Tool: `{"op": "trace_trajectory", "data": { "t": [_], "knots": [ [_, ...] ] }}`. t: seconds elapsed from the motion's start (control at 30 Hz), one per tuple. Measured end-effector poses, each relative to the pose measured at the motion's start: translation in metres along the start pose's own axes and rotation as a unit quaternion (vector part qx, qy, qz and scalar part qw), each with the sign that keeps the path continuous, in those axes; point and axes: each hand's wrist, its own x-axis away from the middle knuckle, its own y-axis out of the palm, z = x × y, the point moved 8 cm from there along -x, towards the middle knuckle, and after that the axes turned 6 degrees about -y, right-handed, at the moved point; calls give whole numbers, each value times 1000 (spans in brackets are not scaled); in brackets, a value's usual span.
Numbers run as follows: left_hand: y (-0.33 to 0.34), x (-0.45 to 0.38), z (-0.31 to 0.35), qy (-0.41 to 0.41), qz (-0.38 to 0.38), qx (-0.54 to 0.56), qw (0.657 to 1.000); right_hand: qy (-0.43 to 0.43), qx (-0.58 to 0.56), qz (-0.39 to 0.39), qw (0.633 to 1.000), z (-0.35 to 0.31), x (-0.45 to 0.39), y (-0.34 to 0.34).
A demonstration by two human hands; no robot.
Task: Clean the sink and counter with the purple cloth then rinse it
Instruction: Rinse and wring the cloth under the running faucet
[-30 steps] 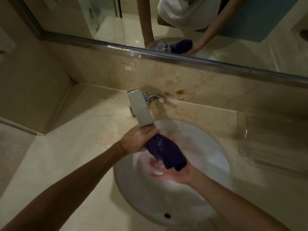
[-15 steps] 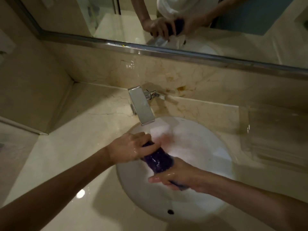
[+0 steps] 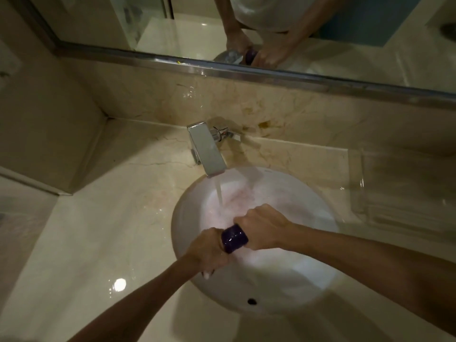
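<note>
The wet purple cloth (image 3: pixel 234 238) is bunched into a tight roll over the white sink (image 3: pixel 283 290). My left hand (image 3: pixel 208 250) grips its near end and my right hand (image 3: pixel 262 229) grips its far end, so only a short middle piece shows. A stream of water runs from the chrome faucet (image 3: pixel 207 150) into the basin just behind my hands. The beige marble counter (image 3: pixel 98 230) surrounds the sink and looks wet and shiny.
A mirror (image 3: pixel 246 33) runs along the back wall and reflects my arms and the cloth. A clear glass tray (image 3: pixel 404 191) lies on the counter to the right of the sink. A wall corner juts in at the left.
Both hands have drawn back from under the faucet toward me and closed tighter on the cloth, which now shows only as a short twisted roll. The water stream falls free behind them.
</note>
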Motion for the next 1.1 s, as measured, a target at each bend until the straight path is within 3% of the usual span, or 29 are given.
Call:
{"op": "trace_trajectory", "data": {
  "t": [0.1, 0.2, 0.3, 0.43, 0.6, 0.73, 0.83, 0.93, 1.1],
  "knots": [
    [18, 2, -5, 2, -65, 42, 997, -37, 20, 14, 999, -6, 5, 10],
    [16, 5, 1, 39, -100, -21, 994, -18, -3, 49, 999, -7, 16, 20],
    [-16, 3, 11, 92, -8, -159, 983, 63, -108, 76, 989, -9, 28, 20],
    [-42, 12, 29, 140, 85, -221, 961, 107, -211, 16, 971, -11, 33, 21],
    [-45, 20, 38, 110, 160, -221, 956, 116, -155, 3, 981, 8, 25, 4],
    [-25, 17, 25, 49, 97, -37, 993, 66, -21, 29, 997, 13, 16, -19],
    [-8, 18, 24, 10, 19, 140, 990, -18, 55, 16, 998, 12, 13, -31],
    [7, 28, 34, -44, -38, 274, 960, -91, 112, 1, 989, 14, 13, -40],
    [44, 58, 57, -104, -170, 470, 860, -205, 154, -2, 966, 11, 17, -42]
  ]
}}
